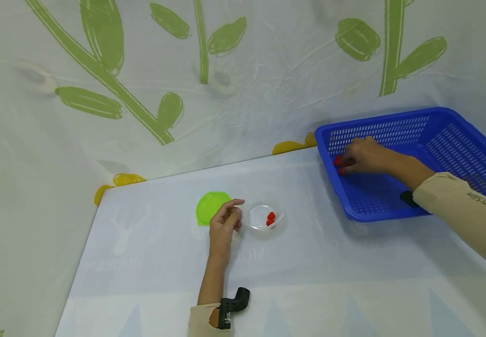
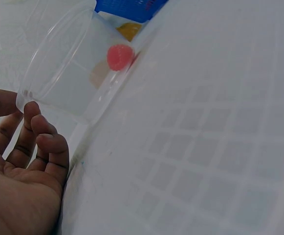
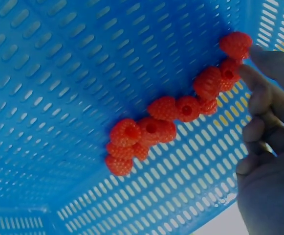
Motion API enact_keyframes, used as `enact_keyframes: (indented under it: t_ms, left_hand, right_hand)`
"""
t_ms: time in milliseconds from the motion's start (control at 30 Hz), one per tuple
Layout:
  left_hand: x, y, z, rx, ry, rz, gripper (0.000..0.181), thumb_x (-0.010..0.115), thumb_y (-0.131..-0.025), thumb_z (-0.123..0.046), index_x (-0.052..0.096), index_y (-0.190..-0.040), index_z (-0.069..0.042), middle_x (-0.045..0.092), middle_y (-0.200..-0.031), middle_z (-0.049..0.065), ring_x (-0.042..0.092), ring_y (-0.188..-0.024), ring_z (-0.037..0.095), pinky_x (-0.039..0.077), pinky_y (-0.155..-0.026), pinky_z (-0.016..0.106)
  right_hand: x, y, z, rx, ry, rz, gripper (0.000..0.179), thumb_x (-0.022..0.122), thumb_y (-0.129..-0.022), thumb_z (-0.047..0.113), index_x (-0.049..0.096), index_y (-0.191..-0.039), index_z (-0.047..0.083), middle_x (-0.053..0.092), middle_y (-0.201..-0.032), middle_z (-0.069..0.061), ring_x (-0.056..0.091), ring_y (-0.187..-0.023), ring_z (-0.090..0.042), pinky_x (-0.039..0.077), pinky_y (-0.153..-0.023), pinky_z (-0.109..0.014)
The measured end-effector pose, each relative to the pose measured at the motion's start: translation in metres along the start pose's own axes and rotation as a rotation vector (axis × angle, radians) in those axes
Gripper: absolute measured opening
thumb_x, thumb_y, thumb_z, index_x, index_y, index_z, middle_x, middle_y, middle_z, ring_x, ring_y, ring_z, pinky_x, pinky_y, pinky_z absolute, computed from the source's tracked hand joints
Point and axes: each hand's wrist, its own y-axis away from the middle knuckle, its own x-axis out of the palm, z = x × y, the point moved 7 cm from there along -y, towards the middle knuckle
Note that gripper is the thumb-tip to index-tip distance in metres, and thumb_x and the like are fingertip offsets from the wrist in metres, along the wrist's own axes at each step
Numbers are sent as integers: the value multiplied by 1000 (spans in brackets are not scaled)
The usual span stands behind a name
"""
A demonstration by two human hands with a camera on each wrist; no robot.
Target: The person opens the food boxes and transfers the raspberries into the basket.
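In the head view my left hand point(image 1: 225, 222) is at the left side of a clear plastic bowl point(image 1: 251, 223). Thumb and finger pinch its rim in the left wrist view, the other fingers curled. Red raspberries point(image 1: 270, 220) lie inside the bowl. Left of it lies a bright green lid point(image 1: 209, 208), partly behind the hand. My right hand point(image 1: 366, 155) reaches into a blue basket point(image 1: 344, 199). Its fingertips touch the end raspberry point(image 3: 235, 45) of a row along the basket's side; thumb and finger stand a little apart. Several more raspberries point(image 3: 151, 129) lie along that row.
The basket stands at the right of the white-covered table point(image 1: 154, 262), close to the wall sheet point(image 1: 251, 107) printed with green leaves. Black wrist-camera mounts point(image 1: 231, 306) sit at the sleeves.
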Motion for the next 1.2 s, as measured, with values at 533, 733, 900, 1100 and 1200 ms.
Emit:
enact_keyframes:
  t_ms: [533, 733, 900, 1100, 1200]
  left_hand:
    - [1, 1, 0, 17, 24, 6, 21, 59, -98, -11, 72, -115, -12, 53, -87, 9, 49, -69, 21, 44, -62, 23]
    - [0, -1, 0, 31, 21, 14, 21, 59, -99, -12, 71, -116, -12, 54, -87, 8, 49, -70, 22, 44, -62, 24]
    - [0, -1, 2, 10, 19, 17, 23, 58, -100, -9, 70, -119, -8, 54, -87, 6, 49, -71, 24, 45, -62, 25]
    - [2, 5, -14, -1, 12, 18, 24, 55, -99, -4, 68, -119, -1, 53, -85, 8, 49, -71, 26, 45, -63, 26]
    - [4, 9, -27, 5, 12, 16, 24, 55, -98, -2, 68, -118, 1, 53, -84, 7, 49, -71, 25, 46, -63, 26]
  right_hand:
    - [-30, 4, 22, 9, 4, -22, 7, 79, -84, 17, 79, -89, 12, 65, -83, 3, 52, -87, -25, 31, -74, -50]
    - [-52, 12, 39, 13, 30, -47, 8, 78, -86, 18, 79, -93, 14, 60, -81, 5, 51, -86, -25, 30, -71, -45]
    - [-62, 20, 59, -23, -12, -95, 5, 79, -86, 17, 79, -91, 16, 56, -78, 6, 48, -83, -21, 27, -71, -41]
    - [-65, 24, 82, -71, -66, -139, 6, 81, -84, 16, 78, -88, 18, 56, -78, 7, 47, -83, -20, 26, -73, -41]
    - [-66, 25, 92, -80, -59, -149, 7, 81, -84, 16, 78, -89, 19, 57, -82, 4, 48, -85, -20, 29, -74, -43]
